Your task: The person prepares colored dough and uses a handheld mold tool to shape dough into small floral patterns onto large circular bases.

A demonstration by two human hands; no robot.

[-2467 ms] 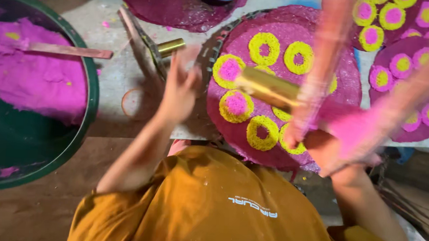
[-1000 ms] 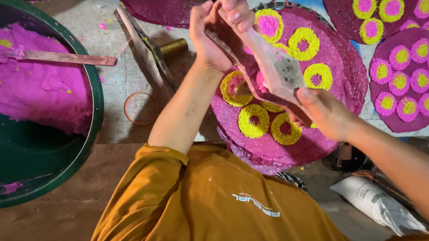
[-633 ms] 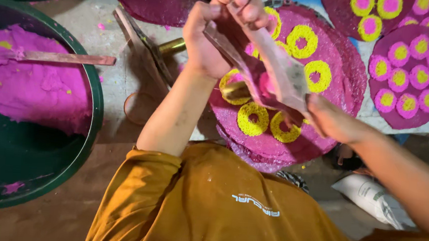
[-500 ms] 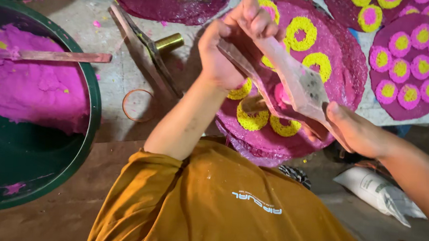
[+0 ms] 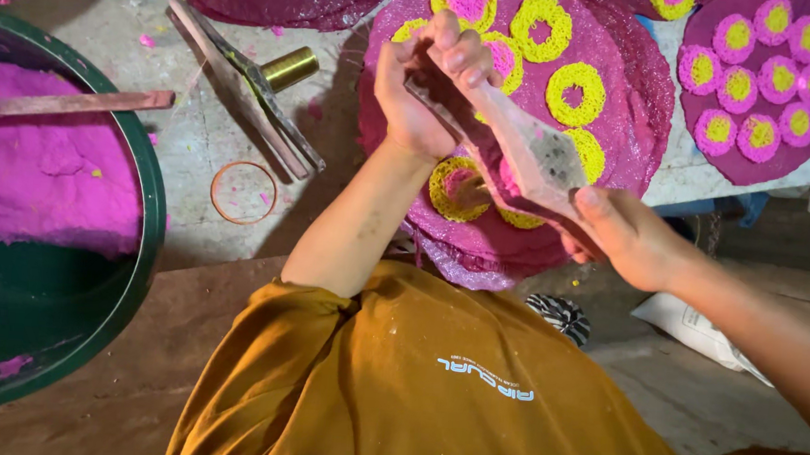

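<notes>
Both my hands hold a flat, pink-stained wooden paddle above a round magenta mat. My left hand grips the paddle's upper end, fingers curled over it. My right hand grips its lower end, thumb on top. The paddle slants down to the right. On the mat lie several yellow noodle rings with pink centres, some of them hidden behind the paddle and my hands.
A green basin of pink dough with a wooden stick stands at left. A brass-tipped wooden press and an orange ring lie on the table. A second mat of small rings sits at right. A white bag lies below.
Both hands have closed on the paddle since the earliest frame, when the left hand was open. Over the last second the paddle's lower end and my right hand swung down and right.
</notes>
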